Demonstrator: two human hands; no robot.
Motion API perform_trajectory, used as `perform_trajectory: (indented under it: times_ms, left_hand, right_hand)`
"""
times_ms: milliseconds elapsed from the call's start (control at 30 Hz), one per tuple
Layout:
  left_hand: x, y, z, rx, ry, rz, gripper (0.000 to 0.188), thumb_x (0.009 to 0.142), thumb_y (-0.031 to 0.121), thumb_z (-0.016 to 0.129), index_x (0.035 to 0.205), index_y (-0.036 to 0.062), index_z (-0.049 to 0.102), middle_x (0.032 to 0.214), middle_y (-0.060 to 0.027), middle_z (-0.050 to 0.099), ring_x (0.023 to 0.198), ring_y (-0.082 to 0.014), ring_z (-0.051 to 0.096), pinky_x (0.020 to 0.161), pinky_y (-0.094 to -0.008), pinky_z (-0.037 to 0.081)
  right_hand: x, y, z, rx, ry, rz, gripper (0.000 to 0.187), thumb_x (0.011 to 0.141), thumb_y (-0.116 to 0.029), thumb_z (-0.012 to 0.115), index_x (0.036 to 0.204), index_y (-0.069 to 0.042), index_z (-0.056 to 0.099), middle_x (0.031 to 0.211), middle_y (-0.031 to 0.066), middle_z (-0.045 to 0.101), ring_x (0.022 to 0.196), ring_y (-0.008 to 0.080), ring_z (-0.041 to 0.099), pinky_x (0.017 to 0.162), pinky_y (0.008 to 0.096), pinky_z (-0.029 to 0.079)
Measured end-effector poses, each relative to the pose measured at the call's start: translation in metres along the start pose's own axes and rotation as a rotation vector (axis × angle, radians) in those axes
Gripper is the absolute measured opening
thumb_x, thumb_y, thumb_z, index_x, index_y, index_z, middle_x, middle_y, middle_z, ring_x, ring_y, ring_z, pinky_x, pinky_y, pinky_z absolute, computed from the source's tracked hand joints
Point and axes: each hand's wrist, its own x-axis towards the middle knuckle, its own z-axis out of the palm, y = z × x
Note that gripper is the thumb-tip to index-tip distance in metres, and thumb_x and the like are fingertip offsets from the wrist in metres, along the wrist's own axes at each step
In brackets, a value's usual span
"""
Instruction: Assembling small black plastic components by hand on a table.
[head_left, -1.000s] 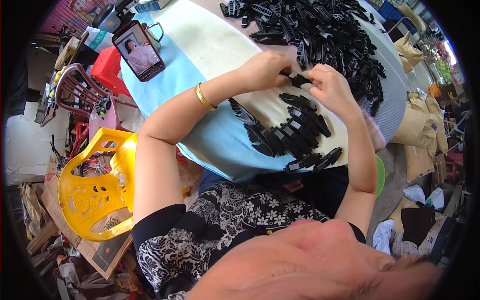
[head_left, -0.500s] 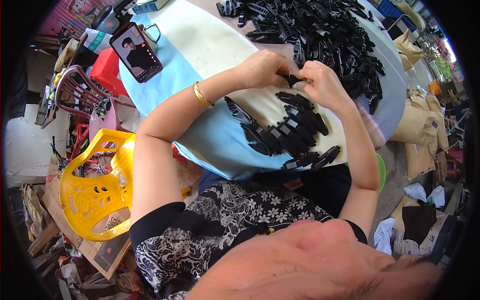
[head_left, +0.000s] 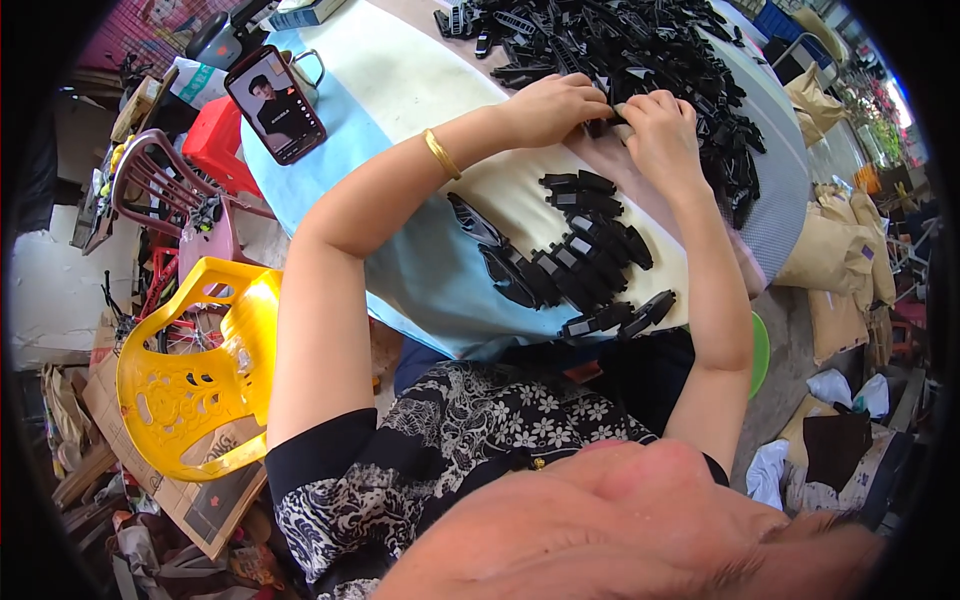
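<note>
At the near edge of a heap of black plastic parts, my two hands work close together. My left hand has its fingers curled over a small black part, which they mostly hide. Beside it, my right hand is closed, thumb and fingers pinching at a dark piece among the parts. Nearer to me, several black clip-like parts lie in a curved row on the cloth. Larger black parts sit at the left of that row.
The cloth-covered round table carries a propped phone with a metal mug behind it. A yellow plastic chair stands at my left, near a pink chair and a red stool. Brown sacks stand at the right.
Both hands have moved farther from me, up to the heap's edge, and a little to the right. In the earlier frame they were pinched together above the curved row.
</note>
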Motion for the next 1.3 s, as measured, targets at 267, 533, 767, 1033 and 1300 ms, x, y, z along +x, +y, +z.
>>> perform_trajectory:
  times_ms: [267,533,767,1033,1300]
  left_hand:
    - [-0.018,0.022,-0.028,0.152,-0.065,-0.079,0.028,0.07,0.01,0.064,0.097,0.0085,0.06,0.094,-0.0042,0.054,0.098,-0.0237,0.051,0.083,-0.0334,0.044]
    - [-0.023,0.006,-0.025,-0.574,-0.229,-0.372,0.026,0.078,0.011,0.061,0.103,0.0065,0.063,0.083,-0.0148,0.062,0.083,-0.0308,0.059,0.076,-0.0366,0.047]
    - [-0.033,-0.004,-0.013,-0.277,0.081,-0.363,0.022,0.078,0.018,0.057,0.095,0.0061,0.066,0.084,-0.0142,0.063,0.082,-0.0306,0.061,0.074,-0.0396,0.048]
    - [-0.041,0.019,-0.029,-0.325,-0.043,-0.413,0.024,0.072,0.013,0.061,0.093,0.0018,0.064,0.086,-0.0156,0.061,0.079,-0.0317,0.06,0.073,-0.0377,0.048]
    - [-0.042,0.02,-0.031,-0.424,-0.051,-0.329,0.029,0.07,0.008,0.061,0.098,0.0018,0.064,0.092,-0.0146,0.06,0.086,-0.0301,0.059,0.076,-0.0363,0.048]
  right_hand:
    - [-0.004,-0.011,-0.007,0.135,0.089,0.048,0.035,0.068,-0.003,0.062,0.103,-0.01,0.061,0.095,0.0038,0.054,0.091,0.0211,0.054,0.081,0.037,0.039]
    - [-0.001,-0.041,-0.008,0.725,0.161,0.137,0.036,0.067,0.008,0.052,0.102,0.004,0.053,0.102,0.0134,0.051,0.08,0.0251,0.058,0.07,0.0294,0.05]
    - [-0.004,-0.039,-0.005,0.614,-0.158,0.165,0.028,0.067,0.006,0.054,0.094,0.001,0.059,0.088,0.0106,0.059,0.079,0.0263,0.057,0.067,0.0333,0.048]
    - [-0.003,-0.037,-0.026,0.562,-0.237,0.167,0.025,0.071,-0.009,0.064,0.095,-0.002,0.061,0.084,0.0115,0.059,0.08,0.0289,0.056,0.072,0.0369,0.046]
    - [-0.009,-0.032,-0.023,0.43,-0.043,0.139,0.023,0.068,-0.003,0.06,0.091,-0.001,0.061,0.082,0.0108,0.059,0.079,0.0288,0.057,0.069,0.0366,0.046]
